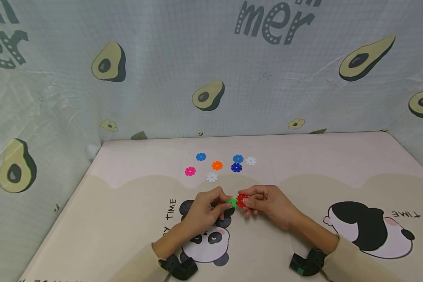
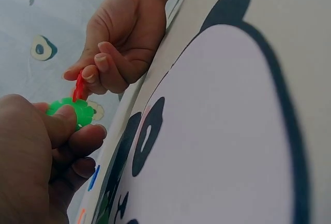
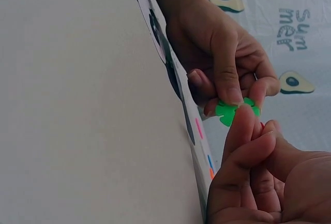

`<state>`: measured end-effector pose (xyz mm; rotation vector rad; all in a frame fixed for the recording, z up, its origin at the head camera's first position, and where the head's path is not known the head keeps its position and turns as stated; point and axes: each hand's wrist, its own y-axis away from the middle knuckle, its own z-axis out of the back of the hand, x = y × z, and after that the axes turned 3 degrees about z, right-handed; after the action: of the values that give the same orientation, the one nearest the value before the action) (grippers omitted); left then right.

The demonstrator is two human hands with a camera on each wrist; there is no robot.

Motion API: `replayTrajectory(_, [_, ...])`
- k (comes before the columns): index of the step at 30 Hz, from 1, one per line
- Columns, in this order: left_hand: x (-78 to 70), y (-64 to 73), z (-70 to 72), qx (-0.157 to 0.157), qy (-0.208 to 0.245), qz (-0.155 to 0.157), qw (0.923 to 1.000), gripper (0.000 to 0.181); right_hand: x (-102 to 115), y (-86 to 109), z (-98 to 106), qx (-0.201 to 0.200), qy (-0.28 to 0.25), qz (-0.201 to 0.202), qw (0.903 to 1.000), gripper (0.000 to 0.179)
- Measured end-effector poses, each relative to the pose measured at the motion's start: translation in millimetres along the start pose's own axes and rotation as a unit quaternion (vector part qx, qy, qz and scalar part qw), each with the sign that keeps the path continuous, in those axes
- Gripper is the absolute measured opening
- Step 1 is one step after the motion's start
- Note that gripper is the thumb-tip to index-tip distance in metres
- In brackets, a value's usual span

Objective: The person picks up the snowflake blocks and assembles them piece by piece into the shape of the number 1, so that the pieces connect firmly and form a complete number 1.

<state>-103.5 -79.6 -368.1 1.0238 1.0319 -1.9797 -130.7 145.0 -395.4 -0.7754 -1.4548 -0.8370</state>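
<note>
My left hand (image 1: 207, 207) pinches a green notched disc (image 2: 72, 111) between thumb and index finger. Opposite it, my right hand (image 1: 268, 201) holds a red notched disc (image 1: 242, 200) by thumb and fingertips. In the left wrist view the red disc stands edge-on against the rim of the flat green one, the two turned crosswise. From the right wrist view, the green disc (image 3: 231, 111) shows its slots, while the red one is almost fully hidden behind my right fingers. Both discs are held up over the panda print on the table.
Beyond the hands lie several loose discs: a pink disc (image 1: 190, 171), an orange disc (image 1: 217, 165), a dark blue disc (image 1: 236, 167), a white disc (image 1: 212, 177) and others. A printed curtain (image 1: 162, 98) hangs behind the table (image 1: 120, 219).
</note>
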Motion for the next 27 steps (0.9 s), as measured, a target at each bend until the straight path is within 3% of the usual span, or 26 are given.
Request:
replayTrajectory(10, [0.7, 0.5, -2.2, -0.007, 0.002, -0.014, 0.9999, 0.014, -0.5, 0.7, -0.8, 0.0, -0.026, -0.009, 0.9996, 0.041])
replayTrajectory(19, [32.6, 1.1, -8.3, -0.014, 0.0, -0.013, 0.9998, 0.015, -0.7, 0.6, -1.0, 0.0, -0.044, -0.011, 0.999, 0.042])
replayTrajectory(27, [38.4, 1.2, -8.2, -0.013, 0.007, -0.026, 0.9996, 0.014, -1.7, 0.0, -0.6, 0.002, -0.063, -0.012, 0.9979, 0.044])
